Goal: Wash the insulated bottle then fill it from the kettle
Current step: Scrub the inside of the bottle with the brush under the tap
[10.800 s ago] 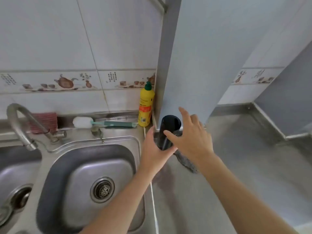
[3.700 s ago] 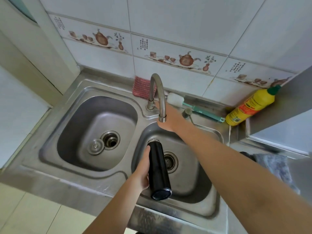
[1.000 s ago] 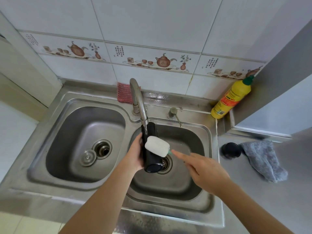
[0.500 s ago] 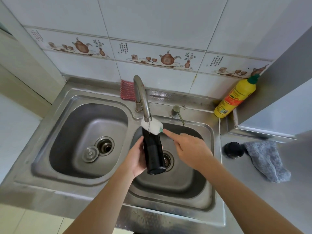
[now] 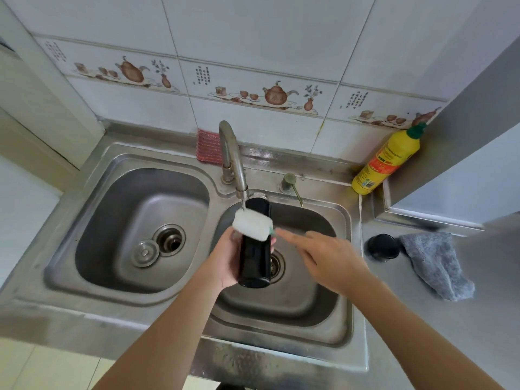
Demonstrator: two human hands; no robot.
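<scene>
My left hand (image 5: 225, 258) is wrapped around the one black bottle (image 5: 254, 249), tilted over the right basin of the double sink (image 5: 349, 277). My right hand (image 5: 326, 257) has a pinching grip on the sponge brush (image 5: 252, 226), its white head lying across the bottle under the faucet (image 5: 232, 156). On the tabletop: one black lid (image 5: 382, 246), one grey cloth (image 5: 434, 263). Further back, one yellow soap bottle (image 5: 385, 161) and one red scrubber (image 5: 208, 146).

1. Left hand (image 5: 225, 256) reaches forward, palm turned inward, fingers curled round the black bottle (image 5: 254, 257).
2. Right hand (image 5: 327, 256) is extended leftward, forefinger stretched along the brush handle; the other fingers look curled under it, though they blur.
3. Both forearms are bare.
</scene>
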